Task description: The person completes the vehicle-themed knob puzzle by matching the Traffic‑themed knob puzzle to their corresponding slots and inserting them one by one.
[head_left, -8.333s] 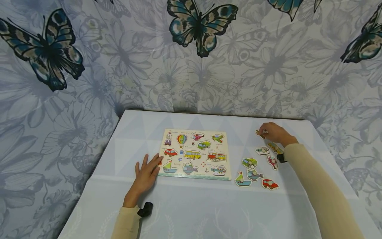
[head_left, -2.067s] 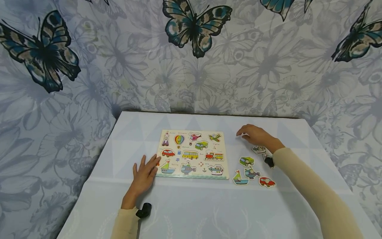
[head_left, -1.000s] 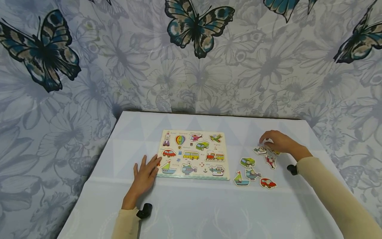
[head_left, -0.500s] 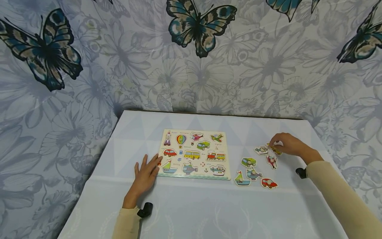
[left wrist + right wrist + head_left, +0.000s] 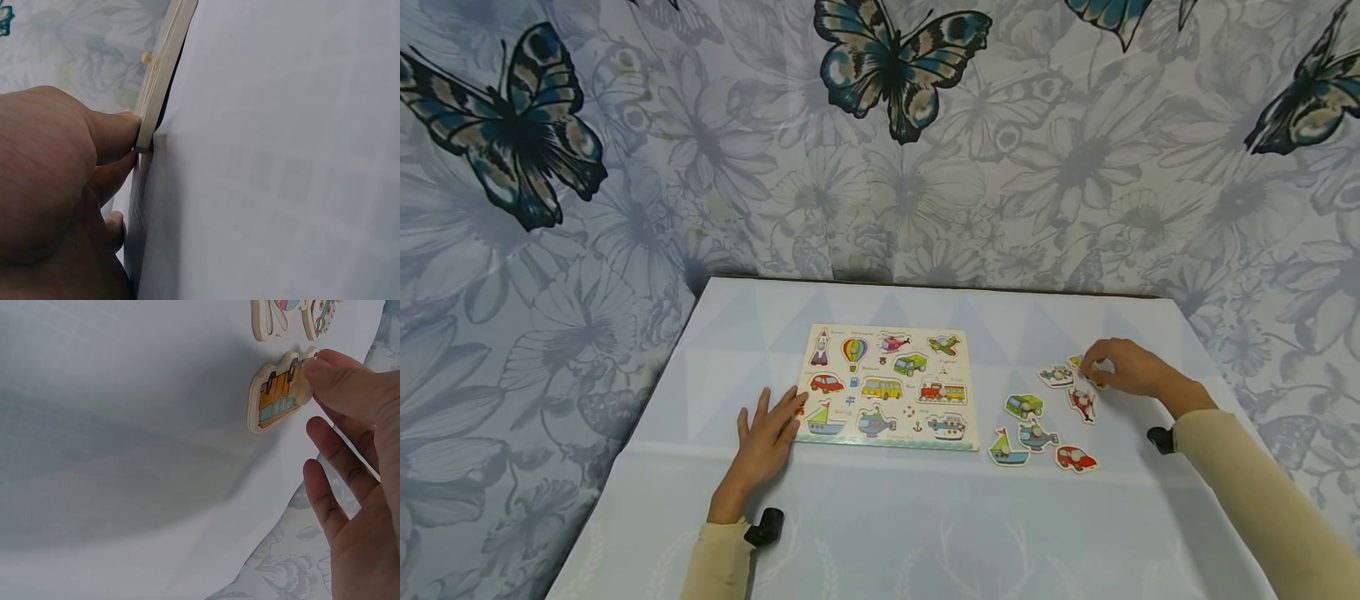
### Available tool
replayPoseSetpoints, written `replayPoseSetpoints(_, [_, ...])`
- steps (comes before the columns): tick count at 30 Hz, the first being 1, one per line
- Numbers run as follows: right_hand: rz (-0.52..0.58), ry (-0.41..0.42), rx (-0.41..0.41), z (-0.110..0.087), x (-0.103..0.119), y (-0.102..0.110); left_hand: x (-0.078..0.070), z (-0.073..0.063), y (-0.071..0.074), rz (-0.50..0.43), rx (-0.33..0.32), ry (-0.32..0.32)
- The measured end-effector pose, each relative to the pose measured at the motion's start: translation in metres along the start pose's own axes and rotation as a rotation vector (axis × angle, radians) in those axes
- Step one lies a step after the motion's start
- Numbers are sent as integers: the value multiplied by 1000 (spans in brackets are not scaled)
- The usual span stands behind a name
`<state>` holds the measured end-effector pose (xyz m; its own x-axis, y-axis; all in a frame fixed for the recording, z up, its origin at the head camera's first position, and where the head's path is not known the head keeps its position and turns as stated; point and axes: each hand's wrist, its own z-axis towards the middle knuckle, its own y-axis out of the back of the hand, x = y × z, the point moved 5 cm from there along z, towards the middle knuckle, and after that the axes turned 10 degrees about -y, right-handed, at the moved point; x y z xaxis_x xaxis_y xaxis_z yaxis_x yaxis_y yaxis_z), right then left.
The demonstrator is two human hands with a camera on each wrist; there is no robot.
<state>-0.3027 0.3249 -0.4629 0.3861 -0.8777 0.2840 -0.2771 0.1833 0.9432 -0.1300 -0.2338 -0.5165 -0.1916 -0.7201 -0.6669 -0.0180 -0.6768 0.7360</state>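
Compared with about two seconds ago, the right hand (image 5: 1126, 367) has moved toward three o'clock, from near the board to the yellow vehicle piece (image 5: 270, 407). Its thumb and index finger now pinch the round knob (image 5: 302, 392) of this piece; whether it is lifted from the table (image 5: 925, 517), I cannot tell. In the head view, the long axis of the piece runs about from ten to four o'clock. The board (image 5: 887, 445) lies at nine o'clock from the grip, well apart. The right forearm comes from four o'clock, and the other fingers stay free of the piece. A red-and-white piece (image 5: 1082, 404) lies at seven o'clock, a boat-like piece (image 5: 1056, 378) at nine. Farther, the left hand (image 5: 767, 435), fingers spread, touches the board's nine o'clock edge.
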Motion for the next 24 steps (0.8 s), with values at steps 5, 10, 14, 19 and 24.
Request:
replayPoseSetpoints(5, [-7,6,-10,2,1,3,1,0,0,-7,7,14])
replayPoseSetpoints(10, [1,-9,14,5,0,2,1,0,1,0,3,8])
replayPoseSetpoints(14, [11,-30,25,6,-2,-2,1,1,1,0,6,10])
replayPoseSetpoints(19, [22,-35,12,8,-4,-6,1,1,1,-5,8,9])
replayPoseSetpoints(24, [36,-40,10,8,-3,-7,1,1,1,1,6,2])
